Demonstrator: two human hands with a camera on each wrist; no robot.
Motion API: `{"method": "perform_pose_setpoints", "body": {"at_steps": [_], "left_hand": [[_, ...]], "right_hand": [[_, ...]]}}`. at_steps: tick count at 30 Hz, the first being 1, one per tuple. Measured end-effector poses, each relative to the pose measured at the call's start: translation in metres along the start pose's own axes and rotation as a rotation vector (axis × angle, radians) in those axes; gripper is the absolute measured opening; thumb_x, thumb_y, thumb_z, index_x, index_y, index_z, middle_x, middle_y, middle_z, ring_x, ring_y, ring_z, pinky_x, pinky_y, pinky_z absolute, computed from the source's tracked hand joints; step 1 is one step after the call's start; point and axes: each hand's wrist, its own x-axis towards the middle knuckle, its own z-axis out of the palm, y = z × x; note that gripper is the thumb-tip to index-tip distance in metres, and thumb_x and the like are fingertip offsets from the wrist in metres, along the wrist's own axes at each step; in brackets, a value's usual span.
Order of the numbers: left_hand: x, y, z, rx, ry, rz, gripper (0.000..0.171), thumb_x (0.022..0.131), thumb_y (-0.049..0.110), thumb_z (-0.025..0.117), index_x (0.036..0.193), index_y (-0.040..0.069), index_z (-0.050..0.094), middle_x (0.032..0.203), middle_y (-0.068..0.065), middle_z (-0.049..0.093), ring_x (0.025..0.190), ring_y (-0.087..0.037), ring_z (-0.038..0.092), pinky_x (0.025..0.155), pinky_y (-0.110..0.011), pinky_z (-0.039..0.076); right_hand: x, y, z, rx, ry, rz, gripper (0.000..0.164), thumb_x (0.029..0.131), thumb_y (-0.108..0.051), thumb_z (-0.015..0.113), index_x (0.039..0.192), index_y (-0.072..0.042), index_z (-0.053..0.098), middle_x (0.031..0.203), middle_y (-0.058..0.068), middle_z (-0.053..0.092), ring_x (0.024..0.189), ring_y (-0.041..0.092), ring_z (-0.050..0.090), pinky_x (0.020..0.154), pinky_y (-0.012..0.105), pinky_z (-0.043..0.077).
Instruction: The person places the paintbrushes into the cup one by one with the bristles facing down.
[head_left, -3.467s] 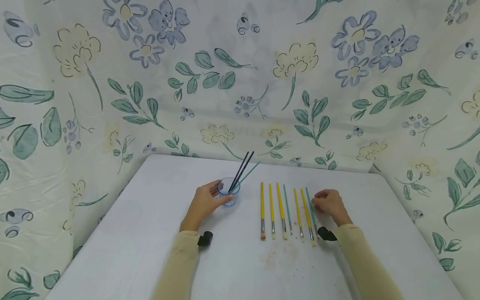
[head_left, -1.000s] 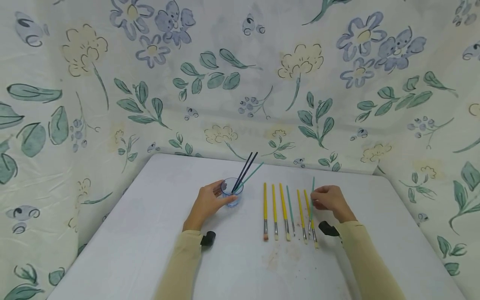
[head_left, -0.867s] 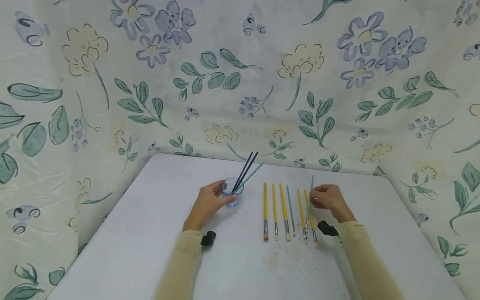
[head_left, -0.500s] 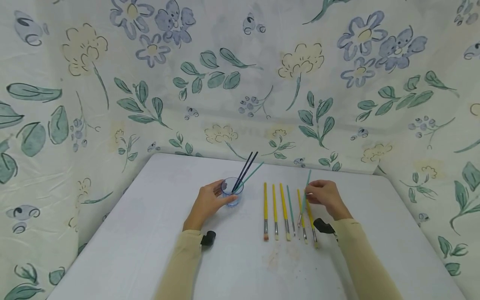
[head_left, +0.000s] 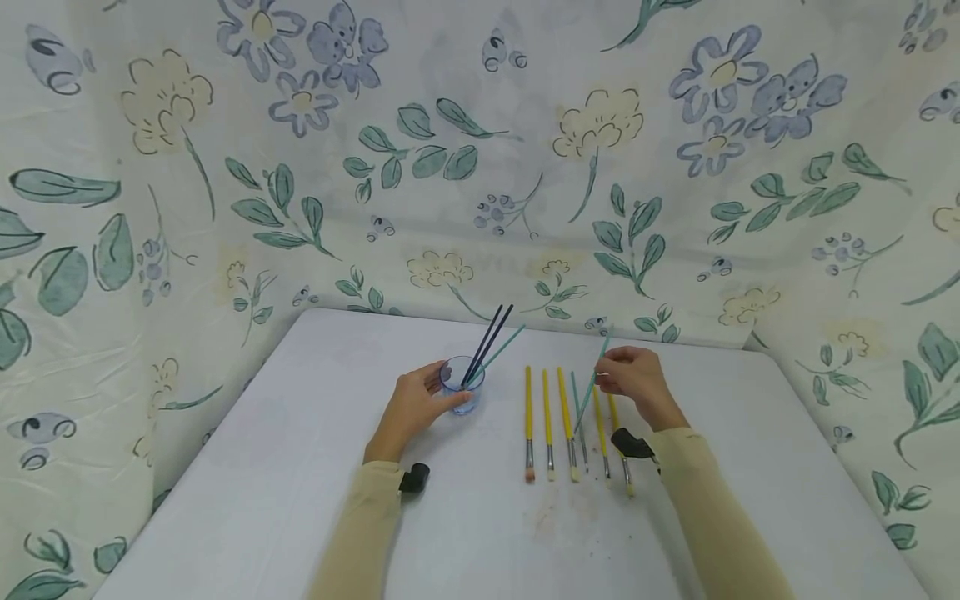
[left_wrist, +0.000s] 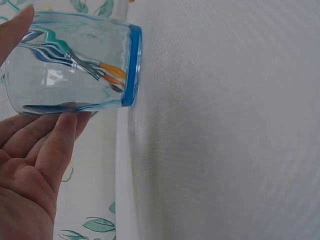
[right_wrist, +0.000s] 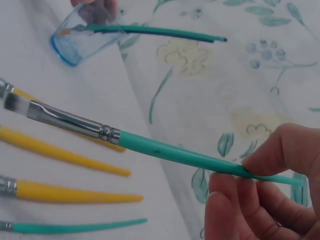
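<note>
My left hand [head_left: 420, 406] holds a clear, blue-tinted glass [left_wrist: 80, 95] upright on the table, thumb on one side and fingers on the other. Inside lean two dark-handled paintbrushes [head_left: 491, 337] and one green-handled paintbrush, bristles down. My right hand [head_left: 637, 383] pinches another green-handled paintbrush [right_wrist: 175, 155] near the thin end of its handle, between thumb and fingers. That brush is raised off the table, its metal ferrule and pale bristles pointing down and left. It hangs over a row of paintbrushes, mostly yellow-handled [head_left: 528, 408], with one green-handled brush [right_wrist: 75, 228] among them.
The white table [head_left: 262, 500] backs onto a flower-printed cloth [head_left: 450, 208] behind and at the sides. The row of brushes lies right of the glass, tips toward me. Faint reddish smudges [head_left: 547, 512] and specks mark the tabletop nearer me.
My right hand has picked the green-handled paintbrush up from the row's right end and carried it left and upward over the other brushes. My left hand stays on the glass.
</note>
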Motion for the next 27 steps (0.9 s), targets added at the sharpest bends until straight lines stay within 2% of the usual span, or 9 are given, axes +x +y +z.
{"method": "perform_pose_setpoints", "body": {"at_steps": [5,16,24,27], "left_hand": [[0.0,-0.002,0.0,0.003,0.005,-0.001,0.092,0.081,0.046,0.087,0.151,-0.001,0.049,0.15,-0.021,0.058,0.136,-0.036,0.061,0.115,-0.044,0.05],[0.001,-0.001,-0.002,-0.01,0.004,0.025,0.091,0.082,0.044,0.087,0.151,-0.001,0.048,0.15,-0.022,0.057,0.135,-0.036,0.062,0.114,-0.043,0.051],[0.002,0.0,0.0,-0.005,-0.005,0.023,0.092,0.082,0.044,0.087,0.152,-0.001,0.048,0.151,-0.022,0.057,0.135,-0.036,0.062,0.114,-0.043,0.051],[0.001,0.0,0.0,-0.008,0.0,0.024,0.091,0.082,0.042,0.087,0.151,-0.002,0.049,0.15,-0.023,0.057,0.135,-0.036,0.062,0.114,-0.043,0.051]], "right_hand": [[0.001,-0.011,0.01,0.059,-0.018,-0.072,0.029,0.092,-0.009,0.067,0.117,0.005,0.061,0.088,0.002,0.071,0.071,0.008,0.073,0.07,0.021,0.066],[0.001,-0.036,0.031,0.158,-0.054,-0.144,0.021,0.093,-0.007,0.068,0.111,0.002,0.06,0.086,-0.001,0.068,0.072,0.008,0.073,0.072,0.022,0.066],[0.003,-0.047,0.046,0.233,-0.069,-0.175,0.034,0.092,-0.005,0.067,0.122,0.01,0.058,0.085,-0.002,0.069,0.072,0.009,0.073,0.074,0.023,0.066],[0.003,-0.053,0.052,0.259,-0.061,-0.192,0.033,0.091,-0.005,0.067,0.119,0.009,0.058,0.084,-0.002,0.069,0.07,0.009,0.073,0.073,0.023,0.066]]}}
